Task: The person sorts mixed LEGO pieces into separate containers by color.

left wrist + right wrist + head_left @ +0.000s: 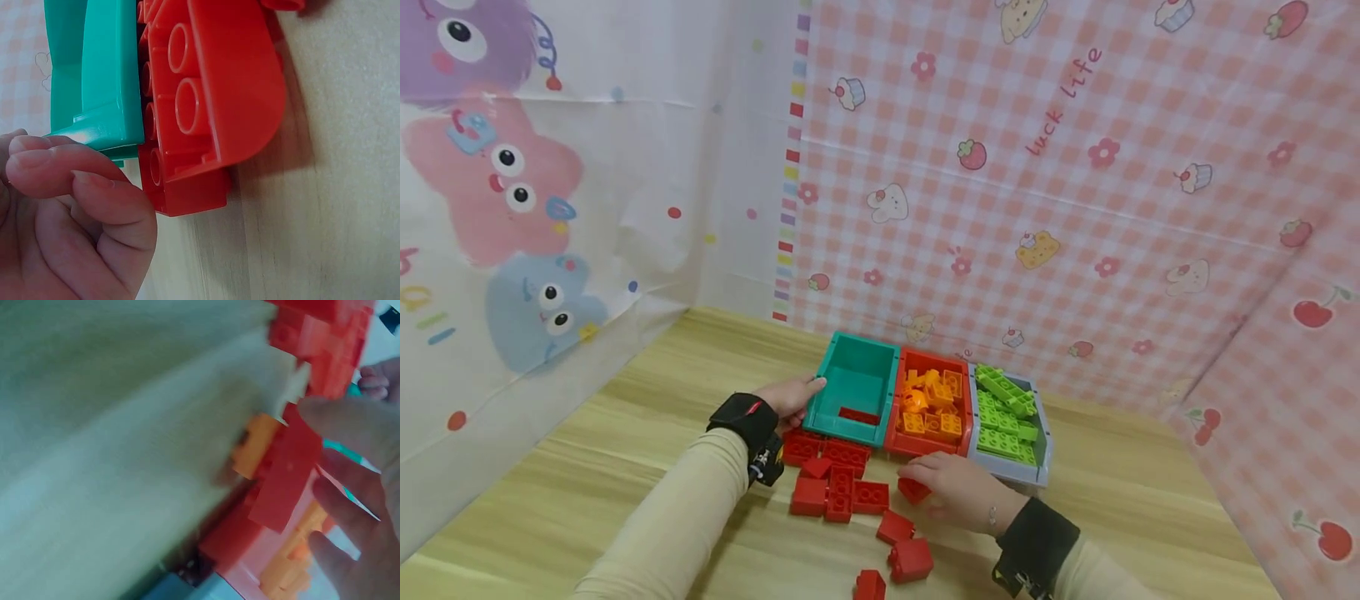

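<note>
My left hand (pixel 788 398) grips the left wall of a teal bin (pixel 889 392), its curled fingers at the bin's corner in the left wrist view. Inside that bin lies one flat red brick (pixel 860 415). In front of the red bin (pixel 891 446), my right hand (pixel 962 490) pinches a red toy brick (pixel 289 478) between thumb and fingers, just above the table. Beside this brick, an orange brick (pixel 256 447) shows in the right wrist view; whether they touch I cannot tell. Several red bricks (pixel 840 493) lie between the hands, some against the teal bin's front.
Orange bricks (pixel 932 404) fill the red bin, and green bricks (pixel 1003 417) lie in a grey-blue bin (pixel 1043 471) to its right. More loose red bricks (pixel 912 560) are near the front. Patterned cloth (pixel 925 208) hangs behind the wooden table (pixel 647 400).
</note>
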Motion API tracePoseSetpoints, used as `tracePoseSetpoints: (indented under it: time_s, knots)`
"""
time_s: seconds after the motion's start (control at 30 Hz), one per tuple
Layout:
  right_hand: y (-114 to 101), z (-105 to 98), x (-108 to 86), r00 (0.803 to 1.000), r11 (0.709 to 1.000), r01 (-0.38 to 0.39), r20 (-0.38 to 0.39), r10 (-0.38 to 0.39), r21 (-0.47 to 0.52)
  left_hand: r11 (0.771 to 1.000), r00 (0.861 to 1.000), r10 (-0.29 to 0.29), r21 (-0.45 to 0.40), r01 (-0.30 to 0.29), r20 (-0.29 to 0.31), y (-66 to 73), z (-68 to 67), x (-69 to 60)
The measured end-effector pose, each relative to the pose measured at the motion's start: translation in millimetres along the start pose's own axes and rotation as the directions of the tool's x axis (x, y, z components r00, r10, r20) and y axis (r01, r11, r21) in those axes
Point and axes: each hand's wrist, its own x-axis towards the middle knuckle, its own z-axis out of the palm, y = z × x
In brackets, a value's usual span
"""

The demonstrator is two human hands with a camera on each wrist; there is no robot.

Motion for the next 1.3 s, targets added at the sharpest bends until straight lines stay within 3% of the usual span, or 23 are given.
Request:
tracePoseSetpoints:
  time_s: [0.17, 0.27, 0.37, 0.43, 0.53, 0.6, 0.67, 0.83, 1.07, 1.17, 1.3]
  knots:
    - [0, 9, 9.0, 0.997, 0.994, 0.019, -0.070, -0.027, -0.112, 1.000, 1.000, -0.012, -0.020, 0.012, -0.007, -1.4, -2.9, 0.6]
    - [-1, 1, 11.5, 0.995, 0.996, 0.018, -0.093, -0.027, -0.093, 0.999, 1.000, -0.021, -0.025, 0.020, -0.007, -2.5, -2.2, 2.8]
    - [-3, -14, 14.2, 0.983, 0.999, -0.020, -0.182, 0.010, -0.048, 1.000, 1.000, -0.020, -0.021, 0.019, -0.007, -2.3, -1.5, 5.1]
    - [-6, -24, 19.4, 0.957, 0.998, -0.061, -0.283, 0.054, -0.014, 1.000, 1.000, -0.019, -0.013, 0.019, -0.011, -1.9, -1.6, 6.0]
    - [-10, -34, 34.1, 0.899, 0.990, -0.120, -0.415, 0.140, 0.074, 1.000, 1.000, -0.021, 0.004, 0.021, -0.020, -2.5, -2.0, 6.2]
    - [-13, -36, 47.9, 0.868, 0.979, -0.136, -0.458, 0.190, 0.150, 1.000, 0.999, -0.024, 0.020, 0.024, -0.023, -3.2, -1.7, 5.1]
    - [-13, -33, 62.7, 0.854, 0.969, -0.151, -0.468, 0.228, 0.198, 0.999, 0.999, -0.027, 0.026, 0.027, -0.027, -3.2, -0.5, 3.6]
    - [-7, -15, 90.8, 0.844, 0.964, -0.192, -0.471, 0.257, 0.182, 0.999, 0.999, -0.025, 0.036, 0.027, -0.044, -2.6, 5.6, 3.8]
    - [12, 9, 97.2, 0.843, 0.961, -0.276, -0.481, 0.240, -0.004, 0.998, 0.999, -0.023, 0.059, 0.025, -0.035, -3.5, 9.2, 5.8]
    - [16, 11, 98.1, 0.859, 0.957, -0.279, -0.467, 0.211, -0.080, 0.999, 0.999, -0.025, 0.042, 0.026, -0.034, -3.4, 6.2, 4.8]
    - [11, 5, 102.4, 0.900, 0.930, -0.285, -0.400, 0.177, -0.232, 1.000, 0.999, -0.025, 0.017, 0.026, -0.036, -3.5, 2.4, 3.0]
